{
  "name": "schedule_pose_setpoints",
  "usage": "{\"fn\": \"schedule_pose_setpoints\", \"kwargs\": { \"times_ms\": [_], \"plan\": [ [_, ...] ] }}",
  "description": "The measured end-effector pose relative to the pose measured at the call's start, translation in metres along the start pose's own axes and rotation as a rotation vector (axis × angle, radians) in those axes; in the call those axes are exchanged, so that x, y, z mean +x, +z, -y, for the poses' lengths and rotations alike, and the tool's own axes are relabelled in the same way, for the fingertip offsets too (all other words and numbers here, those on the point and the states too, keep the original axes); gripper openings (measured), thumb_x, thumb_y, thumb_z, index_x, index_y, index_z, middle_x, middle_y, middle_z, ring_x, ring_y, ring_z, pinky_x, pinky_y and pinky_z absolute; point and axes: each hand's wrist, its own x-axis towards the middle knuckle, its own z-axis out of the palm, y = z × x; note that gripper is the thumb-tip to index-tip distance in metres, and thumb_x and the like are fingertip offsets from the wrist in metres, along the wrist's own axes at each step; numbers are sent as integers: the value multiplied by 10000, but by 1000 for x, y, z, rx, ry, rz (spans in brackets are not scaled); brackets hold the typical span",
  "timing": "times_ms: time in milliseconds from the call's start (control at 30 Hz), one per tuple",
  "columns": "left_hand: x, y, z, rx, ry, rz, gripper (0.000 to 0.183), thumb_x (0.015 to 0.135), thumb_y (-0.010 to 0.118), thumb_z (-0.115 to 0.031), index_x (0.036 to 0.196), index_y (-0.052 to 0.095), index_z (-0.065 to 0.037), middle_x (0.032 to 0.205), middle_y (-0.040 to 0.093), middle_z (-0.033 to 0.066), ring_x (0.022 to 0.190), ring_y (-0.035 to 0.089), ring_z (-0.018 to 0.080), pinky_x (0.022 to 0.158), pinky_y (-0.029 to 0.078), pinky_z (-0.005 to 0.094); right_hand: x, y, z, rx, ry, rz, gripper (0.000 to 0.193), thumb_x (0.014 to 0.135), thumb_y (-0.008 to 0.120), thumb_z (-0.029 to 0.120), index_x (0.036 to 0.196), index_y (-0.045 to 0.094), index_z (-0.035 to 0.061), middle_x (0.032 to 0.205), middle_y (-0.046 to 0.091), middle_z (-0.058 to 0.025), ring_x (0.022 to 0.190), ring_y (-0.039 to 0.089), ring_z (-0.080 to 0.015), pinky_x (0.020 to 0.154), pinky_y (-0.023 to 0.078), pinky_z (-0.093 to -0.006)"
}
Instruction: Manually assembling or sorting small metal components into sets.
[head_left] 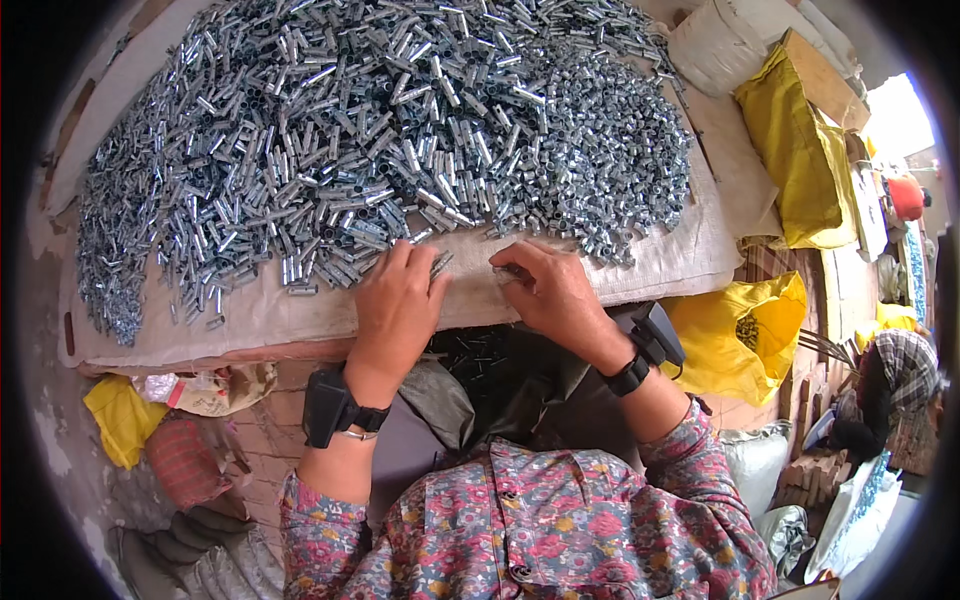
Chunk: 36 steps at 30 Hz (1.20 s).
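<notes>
My left hand [398,300] is at the near edge of a big heap of shiny metal sleeves [300,150], its fingers curled. A short silvery metal sleeve [442,263] shows between its thumb and forefinger. To the right, my right hand [553,292] is closed in a pinch over the cloth, with a small metal piece [509,273] partly hidden at its fingertips. The hands are apart. Beyond the right hand lies a pile of shorter metal rings [610,150], merging into the longer sleeves on its left.
A pale cloth [270,318] covers the table up to its near edge. Dark fabric with a few loose pieces [475,355] hangs below. Yellow sacks [735,335] stand at right, bags [190,460] at lower left. Another person [895,385] sits at far right.
</notes>
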Motion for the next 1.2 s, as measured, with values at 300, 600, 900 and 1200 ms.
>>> {"fn": "schedule_pose_setpoints", "kwargs": {
  "times_ms": [300,600,900,1200],
  "plan": [
    [-11,-7,-5,-756,-385,145,212,863,605,-89,1063,623,-20,752,594,28,643,562,100,582,470,241,-10,-6,21,232,195,120,214,763,609,-12,976,620,-16,796,648,-61,701,620,-108,636,488,-256],
    [-28,-30,-24,-1437,-650,154,244,911,532,-100,1113,614,9,831,575,-9,698,536,41,694,514,217,-29,-8,37,737,234,180,176,855,583,-6,1022,558,-58,906,624,-72,781,617,-105,671,496,-228],
    [-40,-33,-31,-1244,-396,212,249,884,598,-60,1121,627,10,853,582,-8,741,504,46,671,401,172,-27,-10,43,1011,277,160,198,836,559,-57,1034,549,-62,886,616,-57,765,596,-91,670,495,-222],
    [-45,-26,-33,-1414,-596,146,185,868,641,-120,982,598,20,861,643,50,782,606,96,719,477,219,-27,-10,44,965,333,190,124,865,562,-13,978,563,-64,841,630,-75,726,603,-85,626,504,-213]
  ]
}}
